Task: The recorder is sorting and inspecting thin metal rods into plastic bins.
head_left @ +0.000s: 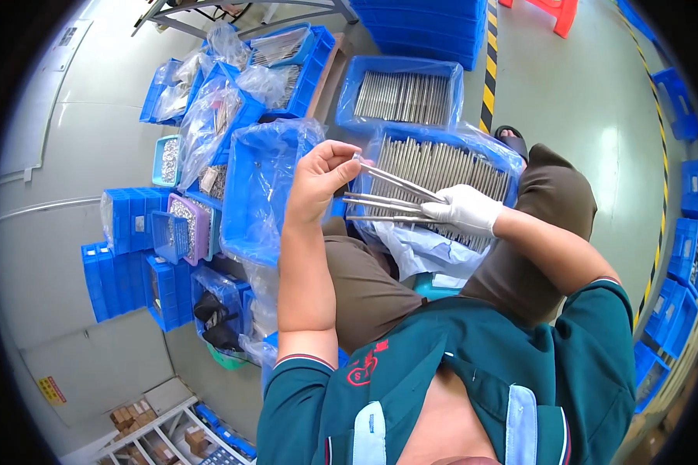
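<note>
My left hand (318, 182), bare, is closed in a pinch at the ends of the upper rods. Between thumb and fingers sits a small silvery piece (357, 157), too small to name surely. My right hand (469, 211), in a white glove, is closed around several thin metal rods (388, 204). Their free ends fan out to the left, toward my left hand. Below them stands a blue bin (513, 161) lined with clear plastic, filled with rows of similar metal rods (434, 163). White sheeting (423, 252) hangs over its near edge, between my knees.
Beyond it, another blue bin (457, 81) holds more rods. A plastic-lined blue bin (240, 213) stands to my left. A lilac basket (202, 231) and a light-blue basket (159, 160) hold small metal parts. Stacked blue crates (423, 35) rise at the back, beside striped floor tape (488, 77).
</note>
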Motion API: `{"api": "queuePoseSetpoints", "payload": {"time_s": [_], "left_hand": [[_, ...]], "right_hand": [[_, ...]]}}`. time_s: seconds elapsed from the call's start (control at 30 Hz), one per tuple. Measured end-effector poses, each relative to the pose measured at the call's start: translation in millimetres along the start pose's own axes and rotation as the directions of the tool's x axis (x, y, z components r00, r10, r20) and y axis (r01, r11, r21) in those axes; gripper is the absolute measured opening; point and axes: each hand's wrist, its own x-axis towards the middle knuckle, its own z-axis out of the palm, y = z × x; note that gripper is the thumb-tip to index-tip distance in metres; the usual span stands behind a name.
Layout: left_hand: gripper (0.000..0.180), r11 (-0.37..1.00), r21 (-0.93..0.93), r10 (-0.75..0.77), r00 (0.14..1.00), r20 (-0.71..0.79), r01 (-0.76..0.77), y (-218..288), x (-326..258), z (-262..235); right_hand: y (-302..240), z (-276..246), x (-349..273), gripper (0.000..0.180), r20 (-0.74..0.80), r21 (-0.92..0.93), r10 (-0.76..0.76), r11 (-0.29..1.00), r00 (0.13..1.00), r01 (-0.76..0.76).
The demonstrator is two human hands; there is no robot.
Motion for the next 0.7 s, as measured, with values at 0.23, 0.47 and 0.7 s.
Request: {"api": "queuePoseSetpoints", "payload": {"time_s": [0.23, 0.47, 0.7], "left_hand": [[0.033, 0.941, -0.279, 0.237, 0.960, 0.149, -0.189, 2.9, 8.9, -9.3], [0.032, 0.987, -0.047, 0.152, 0.988, -0.035, -0.154, -6.5, 3.4, -8.5], [0.024, 0.995, -0.095, 0.033, 0.996, -0.082, -0.040, -6.3, 4.1, -10.1]], "right_hand": [[-4.7, 0.6, -10.4, 0.047, 0.330, 0.402, 0.047, 0.897, 0.943, -0.185], [-12.4, -11.5, -7.5, 0.059, 0.161, 0.206, 0.053, 0.975, 0.986, -0.086], [-10.6, -12.0, -3.0, 0.058, 0.113, 0.089, 0.025, 0.995, 0.993, -0.035]]}}
